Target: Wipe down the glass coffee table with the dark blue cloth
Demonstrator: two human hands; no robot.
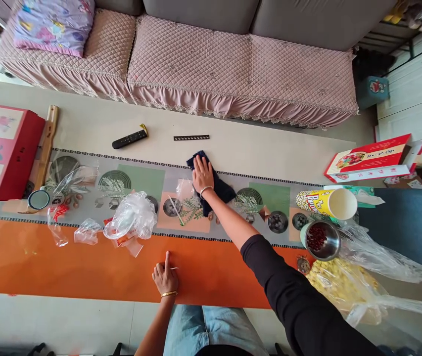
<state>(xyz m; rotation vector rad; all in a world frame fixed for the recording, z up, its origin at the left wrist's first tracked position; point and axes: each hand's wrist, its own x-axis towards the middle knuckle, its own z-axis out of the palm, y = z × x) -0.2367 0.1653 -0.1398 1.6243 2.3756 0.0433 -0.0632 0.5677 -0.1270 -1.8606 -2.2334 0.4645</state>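
Many red bits (316,238) in cup (331,242), cloth (224,190) under right hand (202,174)

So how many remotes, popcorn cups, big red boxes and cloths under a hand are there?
Crumpled dark-blue cloth under the right hand: 1
Long black remote: 1
Yellow patterned paper popcorn cup: 1
Pink-topped red box and red-and-white carton: 2
Total: 5

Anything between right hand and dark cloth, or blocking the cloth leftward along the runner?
Nothing visible between: the right hand lies on the dark cloth. Leftward along the runner, a clear plastic scrap sits beside it, then a thin white strip, then a crumpled plastic bag.
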